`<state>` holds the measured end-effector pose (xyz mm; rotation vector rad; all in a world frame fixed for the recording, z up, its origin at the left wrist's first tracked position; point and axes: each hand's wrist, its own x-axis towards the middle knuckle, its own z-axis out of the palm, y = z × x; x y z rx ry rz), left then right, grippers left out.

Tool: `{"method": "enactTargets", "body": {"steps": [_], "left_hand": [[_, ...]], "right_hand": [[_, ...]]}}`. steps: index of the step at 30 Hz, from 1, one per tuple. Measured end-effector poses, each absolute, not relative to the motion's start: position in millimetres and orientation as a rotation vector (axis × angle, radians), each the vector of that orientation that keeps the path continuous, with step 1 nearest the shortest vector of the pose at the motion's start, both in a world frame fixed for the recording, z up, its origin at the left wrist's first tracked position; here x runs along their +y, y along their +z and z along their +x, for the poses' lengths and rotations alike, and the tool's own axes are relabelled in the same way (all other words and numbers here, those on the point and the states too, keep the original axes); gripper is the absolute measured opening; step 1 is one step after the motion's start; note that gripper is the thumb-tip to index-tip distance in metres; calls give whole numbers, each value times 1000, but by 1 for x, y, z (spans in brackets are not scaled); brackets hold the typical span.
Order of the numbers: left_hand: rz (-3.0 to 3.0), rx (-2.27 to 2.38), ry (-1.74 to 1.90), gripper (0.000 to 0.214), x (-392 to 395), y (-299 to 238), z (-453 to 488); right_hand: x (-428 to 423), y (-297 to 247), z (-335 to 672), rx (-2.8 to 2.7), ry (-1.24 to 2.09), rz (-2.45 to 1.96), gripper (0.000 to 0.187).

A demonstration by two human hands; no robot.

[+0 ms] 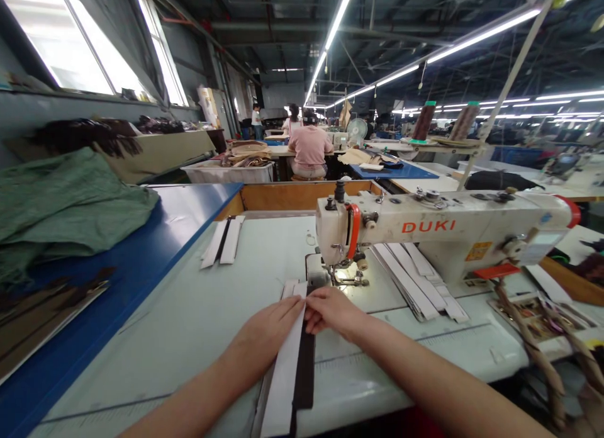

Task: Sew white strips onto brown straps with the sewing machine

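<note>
My left hand [267, 337] lies flat on a long white strip [283, 378] on the sewing table, fingers stretched toward the needle. My right hand [333, 311] pinches the edge where the white strip meets a dark strip [306, 375] beside it. Both strips run from the table's front edge up to the presser foot [346, 275] of the white DUKI sewing machine [443, 233], which stands just beyond my fingertips.
More white strips [418, 277] lie stacked under the machine arm, and a few [223, 241] lie at the back left. Green cloth [61, 211] sits on a blue bench [141, 262] at left. A parts tray [533, 312] is at right. A seated person [309, 151] works ahead.
</note>
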<state>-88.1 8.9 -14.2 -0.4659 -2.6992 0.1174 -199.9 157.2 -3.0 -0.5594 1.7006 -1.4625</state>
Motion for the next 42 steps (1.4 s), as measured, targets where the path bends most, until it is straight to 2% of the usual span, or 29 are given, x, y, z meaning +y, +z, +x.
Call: {"method": "enactTargets", "body": {"steps": [3,6,8,10,11,16,19,21,24,27,32,37,42], "left_hand": [[-433,-2731,104,49,6,-21,-92],[-403,-2762,82,51,8,-25,-90],[-408,-2777,66,50,12,-23,-89],[-416,-2803,49,47,16,-18,-88],[-408,-2825,38,47,17,-15,-88],[-299,-2965,-41,49,18,-8,-89],[-276,-3005,-77,53,18,-9,-90],[-270,-3010,-85,54,19,-9,-91],[-240,-3008,-79,55,21,-6,-91],[-242,-2982,-27,54,22,-4,-89],[-247,-2919,60,51,26,-9,-86],[-397,-2775,212,49,41,-22,-87],[-508,-2685,374,45,61,-24,-95]], "right_hand": [[176,5,-189,1870,-1379,-776,11],[209,13,-175,1996,-1278,-1154,24],[230,17,-168,2039,-1011,-1609,47],[243,19,-163,2034,-751,-1875,70],[246,19,-162,2044,-669,-1934,75],[233,8,-162,2180,-442,-2275,59],[224,2,-164,2192,-444,-2511,54],[222,1,-165,2194,-491,-2611,44],[221,1,-166,2192,-490,-2670,24],[216,1,-167,2330,-417,-2554,15],[211,-1,-163,2538,-292,-2290,25],[234,-7,-158,2531,-337,-2205,34],[254,-10,-157,2515,-423,-2148,32]]}}
